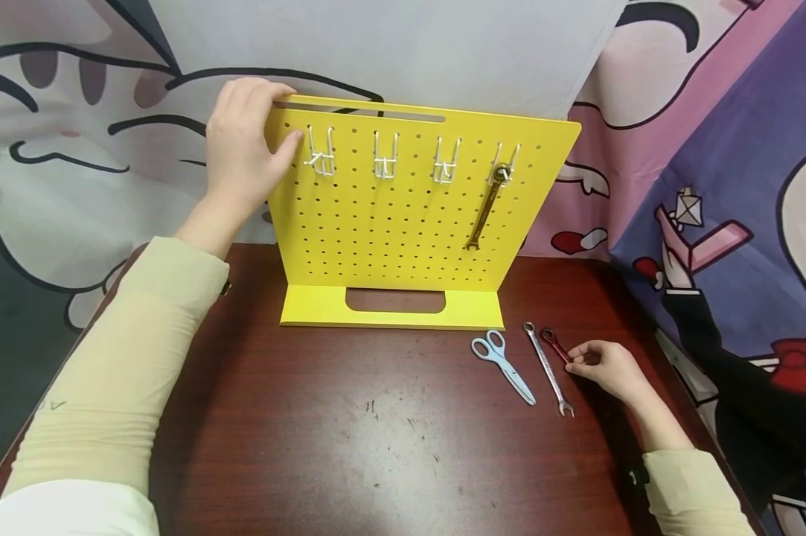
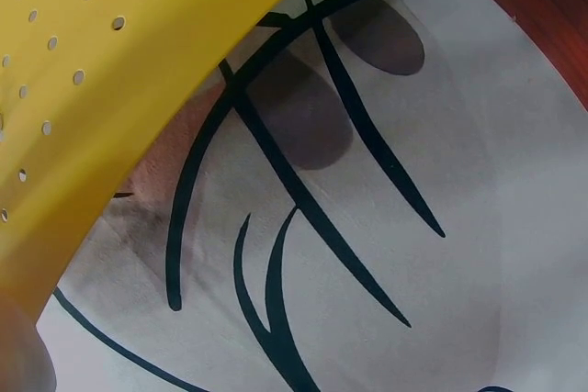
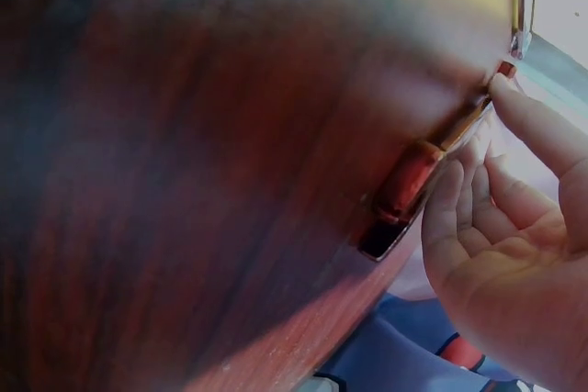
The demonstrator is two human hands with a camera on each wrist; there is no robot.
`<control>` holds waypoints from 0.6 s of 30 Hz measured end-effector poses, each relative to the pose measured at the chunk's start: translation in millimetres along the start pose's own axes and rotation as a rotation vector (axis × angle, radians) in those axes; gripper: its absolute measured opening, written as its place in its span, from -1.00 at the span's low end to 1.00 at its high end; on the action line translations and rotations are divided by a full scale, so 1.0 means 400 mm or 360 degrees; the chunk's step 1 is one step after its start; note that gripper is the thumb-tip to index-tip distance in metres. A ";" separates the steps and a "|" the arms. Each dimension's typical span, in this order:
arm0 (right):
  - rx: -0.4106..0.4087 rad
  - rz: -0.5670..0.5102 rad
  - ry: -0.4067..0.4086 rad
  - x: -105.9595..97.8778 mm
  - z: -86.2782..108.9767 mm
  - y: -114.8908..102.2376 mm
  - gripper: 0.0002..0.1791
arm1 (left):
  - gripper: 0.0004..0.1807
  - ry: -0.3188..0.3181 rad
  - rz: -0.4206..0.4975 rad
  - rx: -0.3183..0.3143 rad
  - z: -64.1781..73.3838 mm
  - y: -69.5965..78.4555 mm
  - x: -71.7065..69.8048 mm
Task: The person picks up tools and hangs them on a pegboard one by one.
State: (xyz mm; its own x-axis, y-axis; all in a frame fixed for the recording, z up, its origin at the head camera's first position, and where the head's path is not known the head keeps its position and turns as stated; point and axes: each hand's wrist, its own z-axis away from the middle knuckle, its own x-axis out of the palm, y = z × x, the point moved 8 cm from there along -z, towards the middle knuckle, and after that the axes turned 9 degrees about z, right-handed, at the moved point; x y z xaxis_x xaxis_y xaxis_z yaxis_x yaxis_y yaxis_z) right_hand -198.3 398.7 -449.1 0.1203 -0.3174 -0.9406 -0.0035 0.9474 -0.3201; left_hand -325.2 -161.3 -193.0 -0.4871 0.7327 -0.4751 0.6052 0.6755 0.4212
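A yellow pegboard (image 1: pixel 389 216) stands upright on the table, and my left hand (image 1: pixel 242 141) grips its upper left corner, thumb at the front. In the left wrist view only part of the pegboard (image 2: pixel 101 89) and a blurred fingertip show. At the right, my right hand (image 1: pixel 610 368) pinches the near part of a combination wrench (image 1: pixel 555 345) lying by the table's right side. The right wrist view shows thumb and fingers along this wrench (image 3: pixel 413 176), low at the tabletop. Beside it lie a silver combination wrench (image 1: pixel 547 368) and light blue scissors (image 1: pixel 503 365).
Several white wire hooks (image 1: pixel 385 158) sit in a row on the pegboard. From the rightmost one hangs another wrench (image 1: pixel 486 212), tilted. The dark red wooden table (image 1: pixel 349 424) meets a cartoon-printed cloth (image 1: pixel 724 149) behind and to the right.
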 end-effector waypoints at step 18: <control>0.0181 0.0105 -0.0109 -0.005 -0.012 -0.002 -0.74 | -0.60 0.0000 -0.0009 0.0011 0.000 0.001 0.001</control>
State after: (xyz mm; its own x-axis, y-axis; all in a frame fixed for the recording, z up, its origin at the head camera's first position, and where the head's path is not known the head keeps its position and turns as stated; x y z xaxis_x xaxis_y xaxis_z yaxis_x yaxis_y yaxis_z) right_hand -203.4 398.3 -447.6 0.1910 -0.2541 -0.9481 0.0983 0.9660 -0.2391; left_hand -325.1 -160.7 -193.2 -0.4909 0.7287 -0.4775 0.6064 0.6793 0.4133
